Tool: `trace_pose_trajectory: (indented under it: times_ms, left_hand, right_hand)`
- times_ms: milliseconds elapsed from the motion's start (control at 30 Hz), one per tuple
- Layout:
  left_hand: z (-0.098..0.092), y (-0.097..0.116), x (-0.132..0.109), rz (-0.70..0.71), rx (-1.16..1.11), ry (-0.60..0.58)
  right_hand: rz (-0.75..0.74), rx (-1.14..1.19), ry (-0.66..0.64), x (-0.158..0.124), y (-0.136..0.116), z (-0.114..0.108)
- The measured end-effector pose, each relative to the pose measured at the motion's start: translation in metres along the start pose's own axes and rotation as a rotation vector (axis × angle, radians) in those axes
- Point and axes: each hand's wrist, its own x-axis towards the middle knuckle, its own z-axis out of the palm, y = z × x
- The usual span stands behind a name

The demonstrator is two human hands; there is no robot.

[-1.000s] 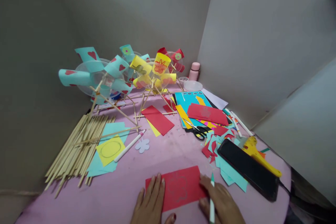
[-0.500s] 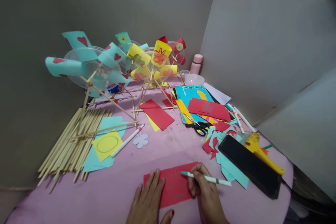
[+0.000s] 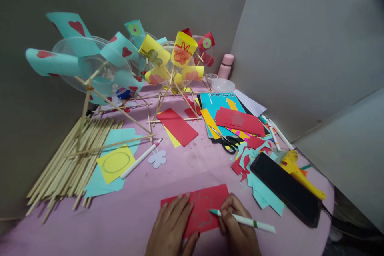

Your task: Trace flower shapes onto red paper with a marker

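On the pink table in front of me lies a red sheet of paper (image 3: 220,192) bearing a faint, wavy outline like a flower. My left hand (image 3: 172,224) rests flat on its left part, fingers stretched out. A white marker (image 3: 258,224) with a green tip is gripped in my right hand (image 3: 238,224), and the tip sits at the right side of the outline. Further off, a small white butterfly-shaped paper (image 3: 157,159) lies beside a pink-tipped marker (image 3: 141,159).
Wooden sticks (image 3: 60,168) and a yellow square (image 3: 116,163) lie left. Paper pinwheels (image 3: 87,64) on stick stands fill the back. Scissors (image 3: 228,144), red strips (image 3: 238,122), paper scraps, a black phone (image 3: 285,188) and a yellow glue gun (image 3: 300,174) lie right.
The marker tip has moved down from the top of the red paper along the outline's right side, and more of the outline shows. My left hand stays on the paper. The view has shifted slightly.
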Motion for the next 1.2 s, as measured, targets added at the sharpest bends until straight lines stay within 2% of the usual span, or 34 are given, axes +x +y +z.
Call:
trace_pose_trajectory:
  times_ms: [200,367,533,700,833,1033,1200]
  left_hand:
    - [-0.001,0.002,-0.004,-0.040,-0.024,-0.003]
    - [0.001,0.001,-0.004,-0.006,-0.005,0.024]
    - [0.002,-0.001,-0.004,-0.039,-0.058,0.072]
    - [0.004,-0.004,-0.008,-0.011,-0.095,-0.032]
    - [0.007,-0.006,-0.010,0.024,-0.052,-0.086]
    - [0.008,-0.007,-0.011,0.032,-0.057,-0.085]
    - [0.008,-0.007,-0.011,0.010,-0.095,-0.084]
  right_hand:
    - [-0.174,-0.221,-0.064,-0.007,-0.004,-0.005]
    - [-0.143,-0.284,0.050,-0.006,0.001,0.006]
    - [-0.280,-0.303,0.037,-0.001,-0.001,0.016]
    - [-0.200,-0.313,-0.047,0.004,0.002,0.015]
    - [-0.194,-0.396,-0.028,0.006,0.012,0.014]
    - [-0.264,-0.453,-0.066,0.009,0.017,0.012]
    - [-0.258,-0.512,-0.079,0.009,0.018,0.011]
